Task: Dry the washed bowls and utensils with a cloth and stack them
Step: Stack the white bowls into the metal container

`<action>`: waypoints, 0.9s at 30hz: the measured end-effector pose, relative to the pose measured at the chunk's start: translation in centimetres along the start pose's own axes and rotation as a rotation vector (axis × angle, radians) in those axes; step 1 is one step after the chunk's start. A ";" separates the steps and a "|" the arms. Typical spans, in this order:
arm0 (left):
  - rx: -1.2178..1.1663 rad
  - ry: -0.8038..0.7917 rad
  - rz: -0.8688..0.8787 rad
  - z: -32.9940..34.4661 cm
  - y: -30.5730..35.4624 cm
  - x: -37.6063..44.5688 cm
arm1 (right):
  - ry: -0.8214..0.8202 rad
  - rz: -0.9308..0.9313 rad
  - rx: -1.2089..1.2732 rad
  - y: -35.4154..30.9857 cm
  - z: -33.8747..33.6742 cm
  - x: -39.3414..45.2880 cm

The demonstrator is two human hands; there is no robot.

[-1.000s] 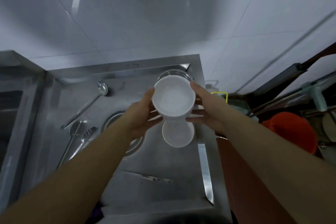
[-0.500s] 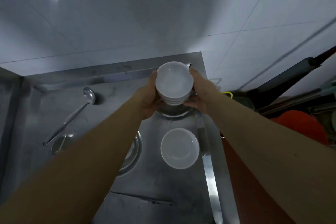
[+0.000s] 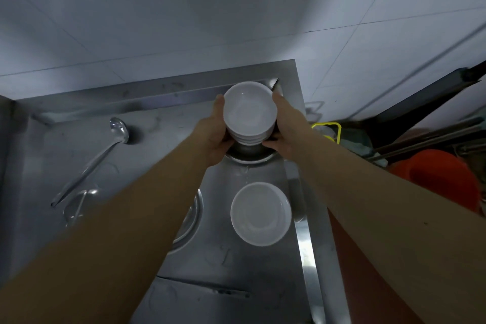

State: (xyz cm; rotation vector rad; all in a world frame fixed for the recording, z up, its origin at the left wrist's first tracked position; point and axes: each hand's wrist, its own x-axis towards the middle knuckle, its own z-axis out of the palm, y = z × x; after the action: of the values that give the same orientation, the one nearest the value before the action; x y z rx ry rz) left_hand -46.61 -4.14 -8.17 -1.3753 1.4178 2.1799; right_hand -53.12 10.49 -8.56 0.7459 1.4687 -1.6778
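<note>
A stack of white bowls [image 3: 249,113] is held between both hands over a steel bowl [image 3: 248,153] at the far right corner of the steel counter [image 3: 163,123]. My left hand [image 3: 217,130] grips the stack's left side, thumb up by the top rim. My right hand [image 3: 285,126] grips its right side. Another white bowl [image 3: 261,213] sits upright on the counter nearer to me. A steel ladle [image 3: 92,160] lies at the left, with more utensils [image 3: 79,205] below it partly hidden by my left forearm.
A steel dish [image 3: 188,218] lies mostly under my left forearm. A thin utensil [image 3: 210,289] lies near the counter's front. An orange bucket [image 3: 441,179] and dark poles stand to the right, beyond the counter edge. White tiled wall rises behind.
Both hands carried the white bowl stack away from me, from above the lone bowl to over the steel bowl at the back corner. The view tilted with it.
</note>
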 end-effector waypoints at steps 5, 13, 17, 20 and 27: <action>0.057 0.052 0.007 0.2 0.4 -0.2 | 0.035 -0.030 -0.086 -0.4 0.4 -0.3; 0.075 0.094 0.108 -3.1 -1.9 -3.7 | 0.107 -0.244 -0.374 1.6 -3.1 -3.9; 0.139 0.107 0.062 -6.0 -6.3 -6.7 | 0.032 -0.186 -0.357 6.1 -6.8 -6.0; 0.094 0.001 -0.041 -7.3 -10.3 -9.0 | 0.034 -0.064 -0.334 9.8 -8.8 -7.3; -0.088 -0.086 -0.162 -7.5 -15.9 -11.2 | -0.024 0.053 -0.113 14.5 -10.1 -9.9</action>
State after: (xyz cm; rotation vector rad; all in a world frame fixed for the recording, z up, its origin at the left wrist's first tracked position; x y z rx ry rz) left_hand -26.61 1.45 -10.00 -1.3560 1.1511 2.1914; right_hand -36.20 21.51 -9.78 0.6942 1.5013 -1.5453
